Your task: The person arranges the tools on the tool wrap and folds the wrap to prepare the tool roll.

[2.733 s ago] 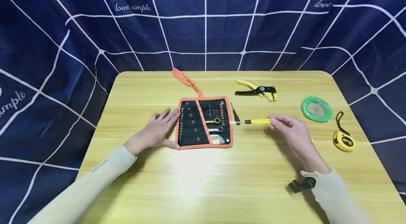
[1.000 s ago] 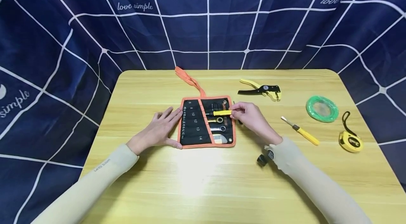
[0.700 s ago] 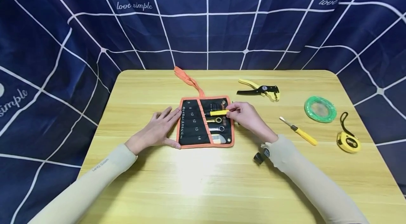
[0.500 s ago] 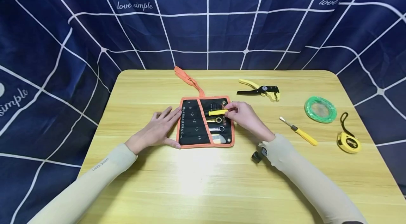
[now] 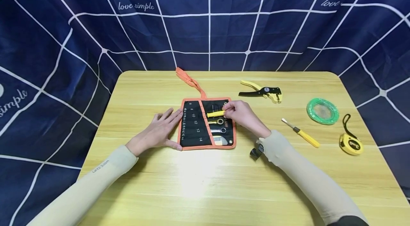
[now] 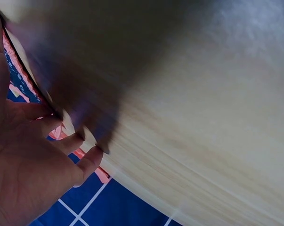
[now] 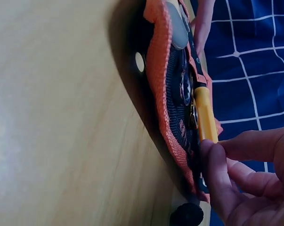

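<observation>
Right hand (image 5: 241, 115) pinching the yellow screwdriver (image 5: 215, 114) over the tool roll (image 5: 206, 123), left hand (image 5: 158, 130) flat and relaxed beside it, so the tip may snag the pocket edge and bunch the cloth

yellow-handled screwdriver (image 5: 215, 114), lying across tool roll (image 5: 195, 137)

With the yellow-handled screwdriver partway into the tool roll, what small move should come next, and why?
Probably push the screwdriver a little further left into its pocket: the right hand pinches the handle end, most of it lies exposed, and the left hand braces the tool roll.

yellow screwdriver handle (image 5: 215, 114), orange-edged black pouch (image 5: 195, 126)
</observation>
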`<state>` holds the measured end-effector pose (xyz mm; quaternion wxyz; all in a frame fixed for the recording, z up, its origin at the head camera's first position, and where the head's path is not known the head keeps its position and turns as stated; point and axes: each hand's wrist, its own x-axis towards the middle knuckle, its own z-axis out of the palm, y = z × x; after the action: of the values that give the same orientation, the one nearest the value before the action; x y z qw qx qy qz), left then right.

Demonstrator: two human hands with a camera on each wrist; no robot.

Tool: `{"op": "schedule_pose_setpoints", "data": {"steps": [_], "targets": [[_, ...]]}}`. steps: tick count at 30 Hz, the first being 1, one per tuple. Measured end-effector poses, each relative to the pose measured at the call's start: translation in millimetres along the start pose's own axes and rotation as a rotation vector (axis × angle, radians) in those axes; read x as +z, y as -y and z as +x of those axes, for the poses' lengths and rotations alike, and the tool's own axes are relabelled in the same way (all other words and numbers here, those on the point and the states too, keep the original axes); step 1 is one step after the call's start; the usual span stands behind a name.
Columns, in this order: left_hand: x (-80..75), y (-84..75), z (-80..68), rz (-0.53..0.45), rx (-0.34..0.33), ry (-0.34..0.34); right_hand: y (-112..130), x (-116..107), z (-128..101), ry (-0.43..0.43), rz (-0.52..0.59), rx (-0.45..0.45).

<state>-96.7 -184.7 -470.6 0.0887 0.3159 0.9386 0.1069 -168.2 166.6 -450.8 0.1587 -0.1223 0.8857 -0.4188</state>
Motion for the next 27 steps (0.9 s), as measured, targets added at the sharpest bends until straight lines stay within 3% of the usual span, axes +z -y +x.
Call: {"op": "schedule_pose_setpoints", "data": {"steps": [27], "targets": [[0.3, -1.4, -0.3, -0.002, 0.005, -0.015, 4.8, 8.7, 8.1, 0.065, -0.058, -0.033]]}}
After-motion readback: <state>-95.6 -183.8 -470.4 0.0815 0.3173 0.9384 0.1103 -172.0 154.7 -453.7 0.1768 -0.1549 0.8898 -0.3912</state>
